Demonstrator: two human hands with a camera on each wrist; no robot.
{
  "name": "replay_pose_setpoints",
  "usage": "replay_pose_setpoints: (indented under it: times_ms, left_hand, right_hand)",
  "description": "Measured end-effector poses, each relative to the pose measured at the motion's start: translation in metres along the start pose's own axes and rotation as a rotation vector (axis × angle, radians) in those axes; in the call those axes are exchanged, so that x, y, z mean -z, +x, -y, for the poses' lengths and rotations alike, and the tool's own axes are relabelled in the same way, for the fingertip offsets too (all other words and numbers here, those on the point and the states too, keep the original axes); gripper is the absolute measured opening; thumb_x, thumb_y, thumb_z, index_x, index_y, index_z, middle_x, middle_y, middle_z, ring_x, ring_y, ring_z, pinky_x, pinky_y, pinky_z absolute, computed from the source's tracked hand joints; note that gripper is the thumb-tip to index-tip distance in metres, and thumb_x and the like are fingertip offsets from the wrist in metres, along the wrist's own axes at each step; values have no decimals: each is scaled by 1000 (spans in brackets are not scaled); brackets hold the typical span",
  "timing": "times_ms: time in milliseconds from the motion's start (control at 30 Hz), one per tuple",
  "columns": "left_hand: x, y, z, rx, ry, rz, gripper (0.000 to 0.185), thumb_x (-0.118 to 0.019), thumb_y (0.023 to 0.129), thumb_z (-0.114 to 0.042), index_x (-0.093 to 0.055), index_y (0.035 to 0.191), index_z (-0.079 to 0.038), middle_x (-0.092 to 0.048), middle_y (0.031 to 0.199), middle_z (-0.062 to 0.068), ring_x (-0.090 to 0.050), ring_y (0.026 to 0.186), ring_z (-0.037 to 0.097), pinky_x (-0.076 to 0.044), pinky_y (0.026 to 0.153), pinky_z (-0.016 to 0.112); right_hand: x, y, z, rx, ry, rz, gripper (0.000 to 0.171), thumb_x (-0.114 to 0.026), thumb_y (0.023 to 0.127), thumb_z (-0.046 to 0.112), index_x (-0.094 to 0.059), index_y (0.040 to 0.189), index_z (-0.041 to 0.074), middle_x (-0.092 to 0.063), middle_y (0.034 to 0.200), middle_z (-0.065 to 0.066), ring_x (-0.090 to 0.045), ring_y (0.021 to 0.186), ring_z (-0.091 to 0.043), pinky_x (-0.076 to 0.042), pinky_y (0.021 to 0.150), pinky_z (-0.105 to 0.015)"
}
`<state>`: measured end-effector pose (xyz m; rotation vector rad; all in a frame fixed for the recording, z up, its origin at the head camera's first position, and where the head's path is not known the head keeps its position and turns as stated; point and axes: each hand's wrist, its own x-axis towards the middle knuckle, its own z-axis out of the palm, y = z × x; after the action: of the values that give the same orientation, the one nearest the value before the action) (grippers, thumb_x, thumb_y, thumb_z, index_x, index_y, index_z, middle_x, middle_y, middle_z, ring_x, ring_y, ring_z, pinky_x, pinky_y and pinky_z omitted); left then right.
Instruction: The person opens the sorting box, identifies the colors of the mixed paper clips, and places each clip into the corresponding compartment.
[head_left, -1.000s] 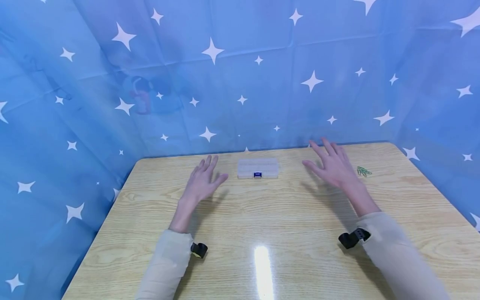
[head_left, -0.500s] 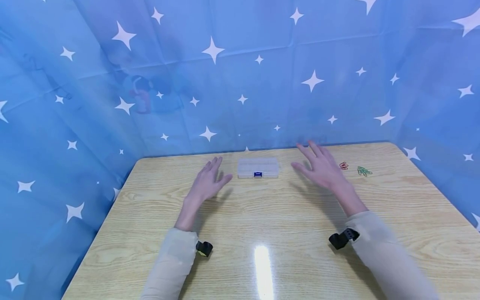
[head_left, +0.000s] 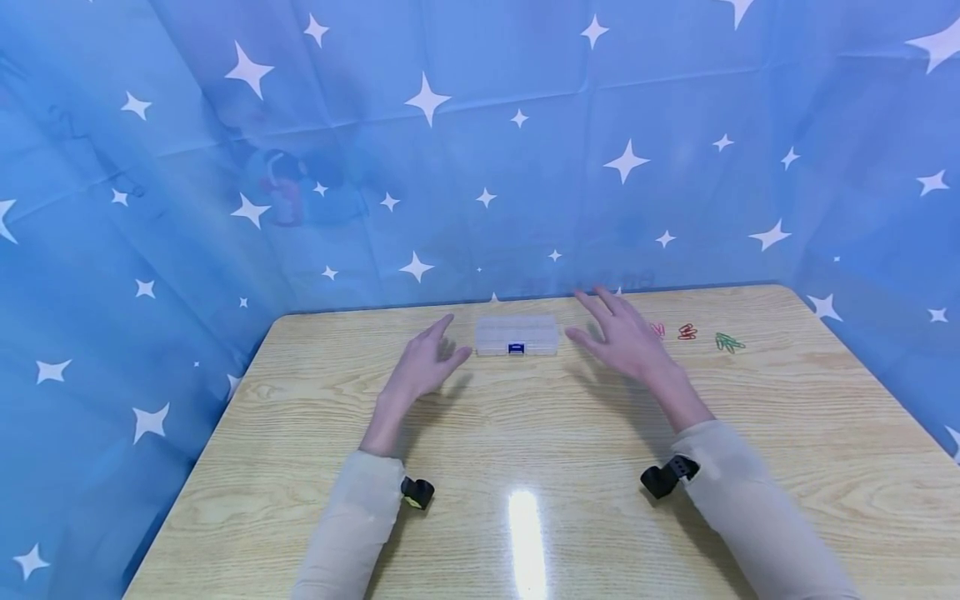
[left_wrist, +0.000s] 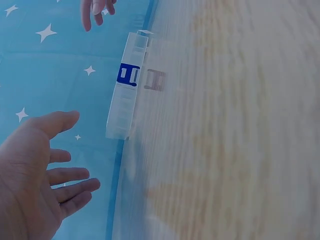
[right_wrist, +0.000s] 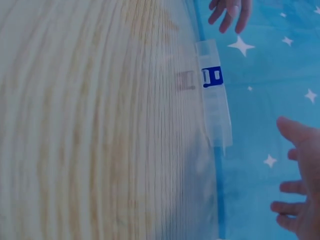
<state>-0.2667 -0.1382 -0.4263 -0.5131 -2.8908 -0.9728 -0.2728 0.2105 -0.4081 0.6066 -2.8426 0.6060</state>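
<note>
Near the far table edge, clear box between left hand and right hand, both spread, narrow gaps alongside

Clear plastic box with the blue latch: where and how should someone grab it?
Probably at both short ends of the clear box, left hand from the left, right hand from the right: it lies flat, lengthwise between the hands, with the blue latch on its front.
</note>
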Motion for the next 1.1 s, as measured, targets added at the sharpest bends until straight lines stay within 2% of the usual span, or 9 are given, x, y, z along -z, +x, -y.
replay_pose_setpoints:
  times_ms: [167, 300, 700, 1100]
  left_hand:
    - [-3, 2, 0, -1, -32, 4, 77, -61, 100, -47, -30, 159, -8, -36, 158, 20, -50, 132, 36, -39, 113, 52]
    - [-5, 5, -1, -3, -60, 5, 76, -62, 99, -45, -31, 158, -8, -38, 156, 20, -51, 132, 36, -43, 109, 51]
    - [-9, 12, -6, -11, -102, 27, 76, -64, 99, -41, -31, 158, -6, -38, 154, 22, -50, 131, 36, -44, 109, 50]
    - [-19, 20, -10, -8, -112, 33, 77, -69, 97, -35, -32, 156, -3, -37, 155, 23, -50, 131, 36, -41, 112, 50]
  right_hand:
    - [-4, 3, 6, -23, 67, 23, 75, -51, 102, 54, -25, 162, 18, -22, 161, -28, -22, 145, -51, -24, 111, -73]
    - [-8, 6, 10, -38, 114, 47, 76, -52, 101, 55, -27, 161, 16, -27, 158, -27, -27, 144, -48, -29, 110, -72]
    - [-20, 14, 23, -4, 112, 60, 69, -55, 102, 50, -39, 155, 9, -37, 154, -25, -33, 141, -45, -31, 114, -64]
    - [-31, 18, 36, 72, 137, 22, 55, -65, 100, 34, -52, 144, 3, -53, 134, -23, -52, 122, -39, -49, 99, -56]
